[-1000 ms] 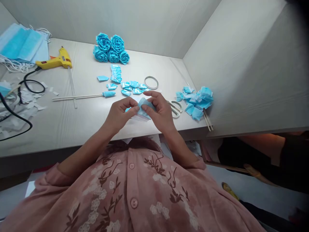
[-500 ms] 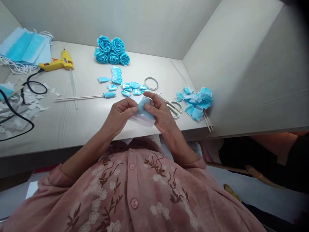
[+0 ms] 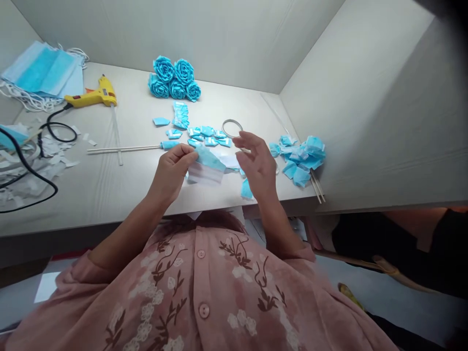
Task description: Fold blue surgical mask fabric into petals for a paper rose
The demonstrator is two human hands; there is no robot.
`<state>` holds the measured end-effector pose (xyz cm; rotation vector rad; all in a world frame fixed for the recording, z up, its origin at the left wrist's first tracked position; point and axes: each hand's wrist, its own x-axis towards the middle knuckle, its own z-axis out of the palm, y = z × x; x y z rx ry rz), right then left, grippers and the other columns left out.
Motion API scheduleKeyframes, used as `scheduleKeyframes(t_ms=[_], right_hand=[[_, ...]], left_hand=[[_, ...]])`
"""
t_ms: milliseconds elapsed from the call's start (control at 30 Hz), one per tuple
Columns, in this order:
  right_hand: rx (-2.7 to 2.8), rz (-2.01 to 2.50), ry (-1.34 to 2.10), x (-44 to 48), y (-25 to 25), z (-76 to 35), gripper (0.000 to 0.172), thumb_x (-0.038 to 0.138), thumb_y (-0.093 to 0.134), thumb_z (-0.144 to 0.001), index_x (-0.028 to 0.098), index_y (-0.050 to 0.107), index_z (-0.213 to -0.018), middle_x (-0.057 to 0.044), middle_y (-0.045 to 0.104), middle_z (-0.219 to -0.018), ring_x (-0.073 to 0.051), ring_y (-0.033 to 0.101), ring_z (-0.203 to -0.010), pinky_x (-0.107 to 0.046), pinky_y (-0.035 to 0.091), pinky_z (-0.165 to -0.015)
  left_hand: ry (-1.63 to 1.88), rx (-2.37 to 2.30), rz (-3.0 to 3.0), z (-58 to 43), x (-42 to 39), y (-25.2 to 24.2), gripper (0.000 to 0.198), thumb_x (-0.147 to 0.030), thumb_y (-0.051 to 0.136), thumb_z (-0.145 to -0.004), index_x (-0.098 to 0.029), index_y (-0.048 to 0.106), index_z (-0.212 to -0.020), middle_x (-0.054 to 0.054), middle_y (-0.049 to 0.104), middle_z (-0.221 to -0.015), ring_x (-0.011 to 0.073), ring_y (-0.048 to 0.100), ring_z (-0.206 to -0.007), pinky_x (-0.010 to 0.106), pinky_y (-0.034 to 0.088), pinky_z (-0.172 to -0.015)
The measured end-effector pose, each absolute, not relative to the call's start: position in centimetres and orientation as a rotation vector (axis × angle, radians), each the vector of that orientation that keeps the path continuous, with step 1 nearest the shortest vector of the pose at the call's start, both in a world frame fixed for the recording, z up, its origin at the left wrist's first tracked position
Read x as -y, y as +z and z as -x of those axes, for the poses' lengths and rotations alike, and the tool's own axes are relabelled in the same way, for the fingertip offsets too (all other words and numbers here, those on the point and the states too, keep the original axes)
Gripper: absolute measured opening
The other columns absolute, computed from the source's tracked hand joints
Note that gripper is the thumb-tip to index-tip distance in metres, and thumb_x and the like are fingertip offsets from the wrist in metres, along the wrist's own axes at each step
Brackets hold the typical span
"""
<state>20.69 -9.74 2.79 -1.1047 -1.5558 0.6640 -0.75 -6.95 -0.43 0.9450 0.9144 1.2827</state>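
Between thumb and fingers, my left hand (image 3: 174,171) pinches a blue and white piece of mask fabric (image 3: 206,168) by its upper left corner. Its pale lower edge hangs over the table. My right hand (image 3: 258,163) is raised to the right of the fabric, apart from it, with fingers spread and nothing between them. Partly behind that hand, a ring of tape (image 3: 232,127) lies on the table. A small blue fabric piece (image 3: 246,189) rests below it near the front edge. Several folded blue petals (image 3: 207,131) lie beyond both hands. The scissors are mostly hidden behind my right hand.
Blue fabric roses (image 3: 177,78) are stacked at the back. At left are a yellow glue gun (image 3: 95,95) with a black cord, a pile of face masks (image 3: 44,70) and white scraps (image 3: 58,148). Blue flowers on sticks (image 3: 302,155) lie at right. A person sits beyond the partition.
My right hand has let go of the fabric, moved right and opened. My left hand has shifted slightly left, still pinching the fabric, which now hangs more spread out.
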Motion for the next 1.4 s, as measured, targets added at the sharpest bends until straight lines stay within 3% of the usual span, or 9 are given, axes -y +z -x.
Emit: scheduleKeyframes(t_ms=[133,300,467,567,667,800,1000,1233,1400], right_hand=[[1.934,0.969,0.105,10.6,3.3,-20.0,0.017,0.039,0.067,-0.102,0.027,0.071,-0.113,-0.007,0.078,-0.116,-0.026,0.07,-0.115,-0.048,0.056,-0.101],[2.103,0.982,-0.173,9.9,2.4,-19.0,0.013,0.036,0.068,-0.103,0.025,0.073,-0.099,-0.005,0.074,-0.093,-0.022,0.064,-0.091,-0.039,0.049,-0.084],[2.008,1.163,0.181,9.3,1.7,-18.9,0.021,0.032,0.061,-0.105,0.025,0.066,-0.087,-0.003,0.072,-0.086,-0.02,0.062,-0.085,-0.038,0.047,-0.082],[1.9,1.173,0.325,9.4,2.0,-19.0,0.019,0.032,0.061,-0.104,0.025,0.064,-0.086,-0.003,0.071,-0.087,-0.02,0.061,-0.084,-0.037,0.048,-0.078],[1.88,1.107,0.191,9.6,2.4,-18.9,0.015,0.035,0.061,-0.105,0.026,0.069,-0.096,-0.005,0.074,-0.094,-0.022,0.065,-0.093,-0.04,0.049,-0.084],[1.988,1.076,0.038,9.0,2.6,-18.5,0.019,0.044,0.064,-0.104,0.029,0.074,-0.112,-0.006,0.076,-0.106,-0.026,0.065,-0.105,-0.044,0.048,-0.094],[2.089,1.171,0.015,7.9,2.0,-17.9,0.024,0.039,0.058,-0.108,0.028,0.074,-0.094,-0.004,0.075,-0.094,-0.023,0.062,-0.097,-0.042,0.044,-0.093],[1.97,1.03,0.31,8.3,3.0,-18.5,0.017,0.026,0.058,-0.105,0.025,0.063,-0.089,-0.001,0.072,-0.091,-0.019,0.062,-0.089,-0.038,0.047,-0.087],[1.823,1.137,0.571,8.5,3.9,-19.8,0.014,0.029,0.061,-0.099,0.025,0.063,-0.086,-0.001,0.068,-0.088,-0.018,0.06,-0.087,-0.036,0.05,-0.086]], left_hand=[[1.327,-0.933,-0.971,0.7,6.9,-0.5,0.012,-0.02,0.076,-0.08,-0.02,0.068,-0.071,-0.002,0.054,-0.071,0.0107,0.046,-0.067,0.024,0.038,-0.063],[1.324,-0.956,-1.04,0.4,7.1,-0.2,0.013,-0.023,0.079,-0.08,-0.02,0.068,-0.073,-0.001,0.057,-0.073,0.0118,0.048,-0.068,0.025,0.04,-0.065],[1.415,-0.918,-0.944,0.9,6.6,-0.1,0.037,-0.041,0.074,-0.09,-0.021,0.054,-0.067,-0.001,0.045,-0.068,0.0134,0.041,-0.065,0.027,0.038,-0.059],[1.446,-0.92,-0.917,1.3,6.2,0.0,0.033,-0.036,0.077,-0.086,-0.021,0.055,-0.066,-0.002,0.039,-0.067,0.0124,0.035,-0.063,0.026,0.031,-0.056],[1.409,-0.964,-0.955,1.4,6.1,-0.1,0.028,-0.027,0.075,-0.086,-0.019,0.059,-0.065,-0.003,0.036,-0.065,0.0114,0.031,-0.063,0.027,0.027,-0.057],[1.369,-0.992,-1.063,1.0,6.5,-0.3,0.028,-0.026,0.07,-0.09,-0.02,0.059,-0.065,-0.002,0.043,-0.066,0.0122,0.037,-0.064,0.027,0.031,-0.06],[1.35,-1.058,-1.185,0.8,6.9,0.0,0.028,-0.028,0.07,-0.089,-0.02,0.058,-0.065,-0.003,0.039,-0.064,0.0125,0.032,-0.062,0.029,0.03,-0.06],[1.282,-0.909,-1.071,1.2,6.8,0.1,0.022,-0.024,0.075,-0.082,-0.02,0.064,-0.062,-0.001,0.054,-0.065,0.0127,0.047,-0.065,0.027,0.04,-0.064],[1.322,-0.716,-0.975,2.3,6.1,0.8,0.024,-0.031,0.066,-0.083,-0.02,0.068,-0.062,0.002,0.057,-0.061,0.0154,0.058,-0.064,0.031,0.053,-0.072]])
